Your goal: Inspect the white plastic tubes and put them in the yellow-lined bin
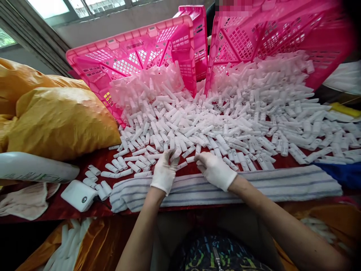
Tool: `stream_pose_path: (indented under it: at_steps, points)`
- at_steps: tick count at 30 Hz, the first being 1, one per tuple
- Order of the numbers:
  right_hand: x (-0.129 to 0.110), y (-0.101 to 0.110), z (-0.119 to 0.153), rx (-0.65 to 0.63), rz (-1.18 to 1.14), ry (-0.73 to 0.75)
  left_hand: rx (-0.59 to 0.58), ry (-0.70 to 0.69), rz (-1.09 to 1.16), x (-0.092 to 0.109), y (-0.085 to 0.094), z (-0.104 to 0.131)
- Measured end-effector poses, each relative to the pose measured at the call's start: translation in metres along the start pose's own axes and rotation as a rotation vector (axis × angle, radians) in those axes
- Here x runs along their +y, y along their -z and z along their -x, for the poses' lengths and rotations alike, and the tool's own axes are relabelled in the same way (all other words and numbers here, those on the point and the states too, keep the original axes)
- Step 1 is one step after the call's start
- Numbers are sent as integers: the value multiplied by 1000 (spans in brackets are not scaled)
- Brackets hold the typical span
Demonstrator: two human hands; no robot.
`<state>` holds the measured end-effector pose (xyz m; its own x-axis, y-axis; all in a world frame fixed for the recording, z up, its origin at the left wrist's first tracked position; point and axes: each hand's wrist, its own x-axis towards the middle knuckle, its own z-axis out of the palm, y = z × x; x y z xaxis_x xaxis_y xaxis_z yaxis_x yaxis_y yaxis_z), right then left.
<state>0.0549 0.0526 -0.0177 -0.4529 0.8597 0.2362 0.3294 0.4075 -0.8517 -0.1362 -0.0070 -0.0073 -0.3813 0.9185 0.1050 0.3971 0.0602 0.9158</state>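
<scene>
The left hand (166,169), in a white glove, is reaching forward over the striped towel (225,185) and is pinching a white tube (175,154) between its fingers. The right hand (216,169) is bending inward with curled fingers, but I cannot tell if it is gripping something. The held tube is looking short and pale, near the loose pile (197,124) on the red worktop (103,155).
</scene>
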Motion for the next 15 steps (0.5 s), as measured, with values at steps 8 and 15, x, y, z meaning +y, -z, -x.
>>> stream_pose_path:
  at_steps: [8,15]
  points:
    - [-41,46,-14,357,-935,-203,-182,184,340,31,-40,25]
    - [-37,47,-16,410,-914,-192,-217,237,383,43,-50,37]
